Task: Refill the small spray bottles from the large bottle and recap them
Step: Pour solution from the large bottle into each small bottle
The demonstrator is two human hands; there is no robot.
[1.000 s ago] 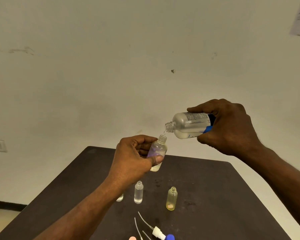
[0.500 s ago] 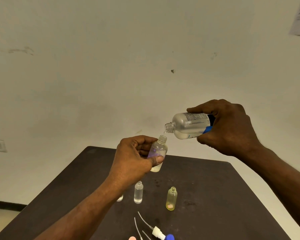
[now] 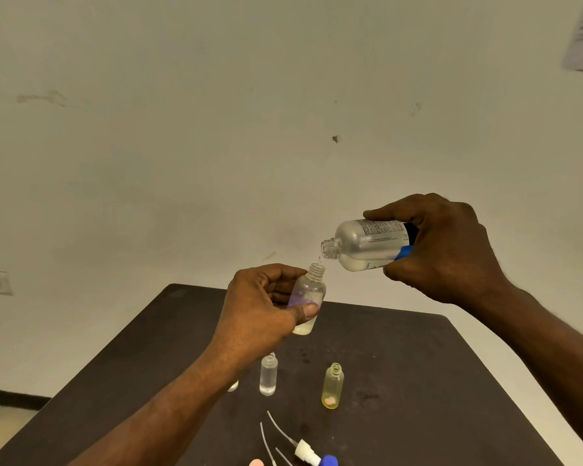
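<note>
**Pour alignment: large bottle mouth over small bottle neck**

The controlling relation is mouth over neck. The large bottle point(image 3: 367, 243) lies with its long axis close to horizontal, base inside the right hand point(image 3: 448, 250) and open mouth pointing away from that hand toward the left hand point(image 3: 263, 307), tipped slightly down. Its mouth sits just above and slightly to the right-hand side of the open neck of the small spray bottle point(image 3: 308, 294). The two openings are near each other but apart; a thin trickle appears to fall between them, though it is too fine to confirm.

The small spray bottle stands roughly upright, neck leaning a little toward the large bottle. It is held in the air above the table point(image 3: 401, 364), not resting on it. Pale liquid shows only in its lower part, so the fill is judged to be far from complete.

Hand states:
- Right hand: wrapped round the base half of the large bottle, thumb below, fingers over the top, wrist raised and turned inward.
- Left hand: fingers curled behind the small spray bottle, thumb pressed across its front at mid-body.

Below the left hand, a clear bottle point(image 3: 268, 375) and a yellow bottle point(image 3: 333, 386) stand uncapped on the table. Spray caps point(image 3: 305, 454) with dip tubes lie nearer the person.

Any drift of either hand sideways is likely to send liquid outside the narrow neck.
</note>
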